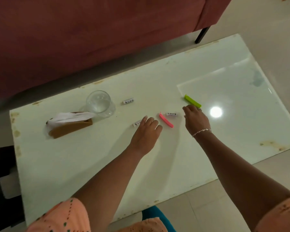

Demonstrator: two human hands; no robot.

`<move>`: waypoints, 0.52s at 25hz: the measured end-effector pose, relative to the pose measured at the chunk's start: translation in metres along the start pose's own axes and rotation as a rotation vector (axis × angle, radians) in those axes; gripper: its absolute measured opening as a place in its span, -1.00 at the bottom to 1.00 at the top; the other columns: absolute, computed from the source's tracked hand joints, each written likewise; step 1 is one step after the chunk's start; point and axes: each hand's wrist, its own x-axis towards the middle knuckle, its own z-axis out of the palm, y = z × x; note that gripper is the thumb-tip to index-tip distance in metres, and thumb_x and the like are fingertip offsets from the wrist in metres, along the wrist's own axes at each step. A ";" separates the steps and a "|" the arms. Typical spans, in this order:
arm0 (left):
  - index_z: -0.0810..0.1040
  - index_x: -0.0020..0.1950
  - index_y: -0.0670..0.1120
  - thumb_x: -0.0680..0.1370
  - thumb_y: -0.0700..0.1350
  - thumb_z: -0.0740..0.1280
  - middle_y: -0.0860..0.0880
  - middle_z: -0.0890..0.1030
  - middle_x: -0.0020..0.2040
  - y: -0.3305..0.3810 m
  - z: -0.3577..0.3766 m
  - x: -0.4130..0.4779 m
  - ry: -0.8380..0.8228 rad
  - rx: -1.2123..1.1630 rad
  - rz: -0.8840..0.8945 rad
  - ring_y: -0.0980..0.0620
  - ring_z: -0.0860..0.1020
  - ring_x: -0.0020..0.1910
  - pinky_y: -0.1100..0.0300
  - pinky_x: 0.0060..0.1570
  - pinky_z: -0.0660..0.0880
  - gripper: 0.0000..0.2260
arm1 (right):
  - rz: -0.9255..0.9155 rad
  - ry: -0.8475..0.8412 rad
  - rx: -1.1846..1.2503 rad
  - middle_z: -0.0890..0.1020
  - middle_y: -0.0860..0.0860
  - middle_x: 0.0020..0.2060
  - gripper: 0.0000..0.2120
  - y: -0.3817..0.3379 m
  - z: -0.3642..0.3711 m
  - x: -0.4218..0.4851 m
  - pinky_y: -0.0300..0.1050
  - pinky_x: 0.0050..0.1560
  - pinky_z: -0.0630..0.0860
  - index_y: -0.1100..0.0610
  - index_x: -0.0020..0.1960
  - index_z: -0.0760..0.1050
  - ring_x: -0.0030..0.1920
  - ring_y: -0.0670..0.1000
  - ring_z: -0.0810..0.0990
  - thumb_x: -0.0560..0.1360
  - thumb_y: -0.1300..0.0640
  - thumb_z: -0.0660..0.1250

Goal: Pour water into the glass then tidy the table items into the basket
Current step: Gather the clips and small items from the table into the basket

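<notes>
A clear glass [100,103] with water in it stands at the back left of the white table [90,156]. My left hand [146,133] lies flat, fingers apart, its fingertips on a small white battery [136,123]. Just right of it lies a pink clip [166,120], with a second battery [171,114] behind that clip. My right hand [196,119] reaches forward, fingers apart, its fingertips touching the near end of a green clip [192,101]. A third battery [128,101] lies to the right of the glass. No basket is in view.
A brown holder with white tissues [70,123] sits at the left, touching the glass. A dark red sofa [90,30] runs along the table's far edge, with a black leg [202,35] at the right. Tiled floor surrounds the table.
</notes>
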 end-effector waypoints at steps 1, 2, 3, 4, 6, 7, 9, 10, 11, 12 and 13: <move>0.63 -0.11 -0.07 0.29 -0.35 0.27 -0.03 0.67 -0.15 0.000 0.005 0.011 0.008 0.055 0.048 -0.02 0.63 -0.07 0.05 0.12 0.54 -0.71 | 0.020 0.026 0.005 0.51 0.23 0.13 -0.72 0.007 0.002 0.009 0.11 -0.12 0.50 0.29 0.15 0.42 0.08 0.29 0.47 0.44 0.40 0.20; 0.63 -0.08 -0.02 0.32 -0.31 0.25 0.00 0.67 -0.14 0.000 0.010 0.020 -0.005 0.105 0.094 0.02 0.63 -0.07 0.10 0.11 0.54 -0.70 | 0.034 0.052 0.009 0.51 0.24 0.13 -0.71 0.014 0.003 0.018 0.11 -0.12 0.50 0.30 0.15 0.42 0.09 0.29 0.46 0.44 0.41 0.20; 0.62 -0.06 0.03 0.37 -0.27 0.24 0.04 0.66 -0.14 0.001 0.014 0.030 -0.025 0.144 0.138 0.06 0.62 -0.07 0.15 0.11 0.53 -0.71 | 0.043 0.072 0.014 0.51 0.25 0.12 -0.71 0.020 0.004 0.025 0.11 -0.11 0.49 0.31 0.16 0.42 0.09 0.30 0.46 0.44 0.42 0.21; 0.62 -0.07 0.07 0.41 -0.22 0.23 0.07 0.65 -0.17 0.002 0.017 0.038 -0.049 0.172 0.180 0.10 0.61 -0.10 0.20 0.09 0.53 -0.74 | 0.050 0.083 0.017 0.51 0.26 0.11 -0.71 0.025 0.005 0.031 0.11 -0.12 0.49 0.31 0.16 0.42 0.09 0.30 0.46 0.44 0.41 0.21; 0.62 -0.15 0.11 0.42 -0.13 0.29 0.13 0.63 -0.23 0.006 0.028 0.053 -0.116 0.234 0.242 0.16 0.59 -0.18 0.27 -0.02 0.53 -0.84 | 0.064 0.092 0.021 0.51 0.27 0.08 -0.75 0.035 0.010 0.043 0.09 -0.14 0.47 0.32 0.14 0.42 0.08 0.30 0.46 0.46 0.37 0.23; 0.61 -0.18 0.11 0.39 -0.10 0.36 0.14 0.62 -0.24 0.007 0.033 0.057 -0.157 0.266 0.235 0.17 0.58 -0.20 0.29 -0.09 0.54 -0.89 | 0.076 0.093 0.022 0.51 0.27 0.07 -0.77 0.037 0.014 0.048 0.08 -0.15 0.45 0.32 0.13 0.42 0.07 0.30 0.46 0.47 0.34 0.25; 0.59 -0.22 0.09 0.34 -0.04 0.44 0.14 0.61 -0.26 0.011 0.043 0.058 -0.158 0.259 0.206 0.17 0.56 -0.24 0.30 -0.26 0.50 -0.92 | 0.110 0.086 0.026 0.50 0.28 0.04 -0.78 0.040 0.021 0.052 0.05 -0.19 0.41 0.33 0.11 0.42 0.07 0.30 0.46 0.48 0.31 0.27; 0.58 -0.24 0.09 0.33 -0.02 0.45 0.14 0.60 -0.27 0.013 0.046 0.058 -0.146 0.259 0.195 0.16 0.56 -0.26 0.31 -0.32 0.47 -0.92 | 0.125 0.084 0.026 0.50 0.29 0.04 -0.80 0.041 0.024 0.052 0.03 -0.21 0.38 0.33 0.09 0.42 0.07 0.30 0.46 0.48 0.32 0.26; 0.57 -0.26 0.08 0.32 -0.01 0.46 0.13 0.60 -0.29 0.013 0.048 0.058 -0.128 0.261 0.194 0.16 0.55 -0.27 0.30 -0.34 0.43 -0.91 | 0.138 0.083 0.022 0.49 0.29 0.03 -0.82 0.042 0.027 0.052 0.02 -0.23 0.36 0.33 0.08 0.43 0.06 0.30 0.46 0.47 0.35 0.24; 0.57 -0.28 0.07 0.30 0.01 0.47 0.13 0.60 -0.30 0.013 0.050 0.057 -0.114 0.258 0.193 0.17 0.54 -0.28 0.30 -0.35 0.42 -0.90 | 0.155 0.080 0.020 0.49 0.29 0.02 -0.82 0.043 0.029 0.051 0.01 -0.23 0.35 0.34 0.06 0.43 0.04 0.30 0.46 0.46 0.38 0.23; 0.57 -0.31 0.07 0.29 0.02 0.48 0.13 0.60 -0.32 0.011 0.050 0.056 -0.095 0.258 0.190 0.18 0.54 -0.29 0.31 -0.35 0.42 -0.89 | 0.178 0.083 0.028 0.49 0.29 0.01 -0.82 0.043 0.029 0.050 0.02 -0.21 0.37 0.34 0.05 0.45 0.03 0.30 0.46 0.45 0.40 0.21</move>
